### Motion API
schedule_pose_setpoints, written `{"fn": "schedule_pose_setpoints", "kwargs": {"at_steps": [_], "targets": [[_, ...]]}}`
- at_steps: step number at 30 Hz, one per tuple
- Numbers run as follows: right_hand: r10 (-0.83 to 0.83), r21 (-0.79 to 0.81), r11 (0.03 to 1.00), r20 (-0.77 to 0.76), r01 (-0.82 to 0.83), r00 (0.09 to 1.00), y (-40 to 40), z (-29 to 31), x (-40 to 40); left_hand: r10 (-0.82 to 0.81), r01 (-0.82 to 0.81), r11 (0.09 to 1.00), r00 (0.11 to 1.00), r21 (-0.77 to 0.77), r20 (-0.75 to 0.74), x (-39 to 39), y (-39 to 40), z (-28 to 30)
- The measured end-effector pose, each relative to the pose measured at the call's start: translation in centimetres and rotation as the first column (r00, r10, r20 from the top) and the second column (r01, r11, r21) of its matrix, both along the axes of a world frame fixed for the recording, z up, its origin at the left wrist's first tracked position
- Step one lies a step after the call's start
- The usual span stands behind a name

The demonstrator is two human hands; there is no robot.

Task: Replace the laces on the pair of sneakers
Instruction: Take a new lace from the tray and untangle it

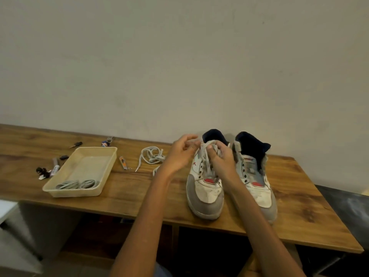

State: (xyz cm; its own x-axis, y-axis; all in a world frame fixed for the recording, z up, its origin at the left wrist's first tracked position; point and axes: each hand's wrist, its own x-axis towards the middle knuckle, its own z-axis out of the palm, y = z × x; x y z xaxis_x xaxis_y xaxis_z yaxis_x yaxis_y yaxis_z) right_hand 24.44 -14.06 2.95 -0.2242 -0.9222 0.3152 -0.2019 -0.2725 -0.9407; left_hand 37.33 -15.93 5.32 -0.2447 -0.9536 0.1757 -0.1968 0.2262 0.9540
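Two worn white and grey sneakers stand side by side on the wooden table (123, 196), toes toward me. The left sneaker (205, 194) carries a pale lace (206, 164) through its eyelets. My left hand (180, 153) pinches one end of that lace above the shoe's collar. My right hand (222, 158) grips the other strands over the tongue. The right sneaker (257, 176) shows bare eyelets with no lace in view. A loose pale lace (151, 156) lies coiled on the table to the left of my left hand.
A cream plastic tray (103, 168) at the left holds two bundled grey laces (77, 184). Around it lie a nail clipper (124, 163), a marker (55, 166), keys (75, 144) and small dark items. The wall runs along the table's far edge.
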Motion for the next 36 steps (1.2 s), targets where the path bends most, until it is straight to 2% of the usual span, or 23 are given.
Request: {"fn": "schedule_pose_setpoints", "kwargs": {"at_steps": [3, 5, 8, 10, 13, 16, 18, 22, 25, 27, 30, 32, 36], "targets": [[0.064, -0.023, 0.998, -0.022, -0.064, 0.998, -1.2, 0.1, 3.3, 0.031, -0.028, 0.998, 0.998, 0.052, -0.053, 2.9, -0.7, 0.5], [0.086, -0.039, 0.995, -0.031, -0.087, 0.996, -2.0, 0.4, 5.0, 0.170, -0.166, 0.984, 0.984, 0.069, -0.047, 4.2, -1.5, 0.5], [0.274, 0.101, 0.959, -0.069, -0.267, 0.959, -3.3, 0.7, 6.5, 0.468, -0.468, 0.884, 0.884, -0.014, -0.025, 6.0, -2.8, 0.0], [0.364, 0.218, 0.920, -0.165, -0.326, 0.917, -4.0, 0.7, 6.5, 0.521, -0.523, 0.853, 0.850, 0.002, -0.073, 6.5, -3.0, -0.4], [0.372, 0.230, 0.922, -0.289, -0.313, 0.882, -3.8, 0.7, 5.4, 0.412, -0.397, 0.911, 0.891, 0.113, -0.190, 5.7, -2.5, -0.3], [0.339, 0.117, 0.941, -0.287, -0.319, 0.896, -3.1, 0.5, 4.8, 0.229, -0.187, 0.969, 0.928, 0.164, -0.294, 4.6, -1.9, 0.2], [0.317, 0.054, 0.948, -0.287, -0.315, 0.904, -2.8, 0.1, 4.7, 0.153, -0.087, 0.976, 0.928, 0.201, -0.340, 4.1, -1.7, 0.4], [0.079, -0.119, 0.984, -0.362, -0.130, 0.929, -3.1, -0.6, 3.8, 0.067, 0.025, 0.959, 0.949, 0.282, -0.309, 3.8, -1.0, 0.6], [-0.013, -0.170, 0.984, -0.338, -0.048, 0.941, -3.4, -0.4, 2.5, -0.074, 0.168, 0.923, 0.961, 0.347, -0.267, 3.9, -0.5, 1.1], [-0.013, -0.160, 0.986, -0.338, -0.044, 0.941, -3.3, -0.4, 1.8, -0.115, 0.273, 0.899, 0.901, 0.342, -0.419, 3.7, -0.3, 1.6], [0.109, -0.091, 0.982, -0.429, -0.163, 0.897, -2.7, -0.7, 1.8, -0.109, 0.355, 0.903, 0.735, 0.243, -0.669, 3.2, -0.5, 1.9], [0.166, -0.055, 0.974, -0.488, -0.220, 0.857, -2.3, -1.0, 2.2, -0.103, 0.340, 0.920, 0.689, 0.194, -0.717, 2.6, -0.7, 1.6], [0.204, -0.043, 0.965, -0.493, -0.258, 0.846, -1.7, -0.9, 2.4, -0.084, 0.274, 0.952, 0.668, 0.139, -0.739, 1.6, -1.2, 1.1]]}}
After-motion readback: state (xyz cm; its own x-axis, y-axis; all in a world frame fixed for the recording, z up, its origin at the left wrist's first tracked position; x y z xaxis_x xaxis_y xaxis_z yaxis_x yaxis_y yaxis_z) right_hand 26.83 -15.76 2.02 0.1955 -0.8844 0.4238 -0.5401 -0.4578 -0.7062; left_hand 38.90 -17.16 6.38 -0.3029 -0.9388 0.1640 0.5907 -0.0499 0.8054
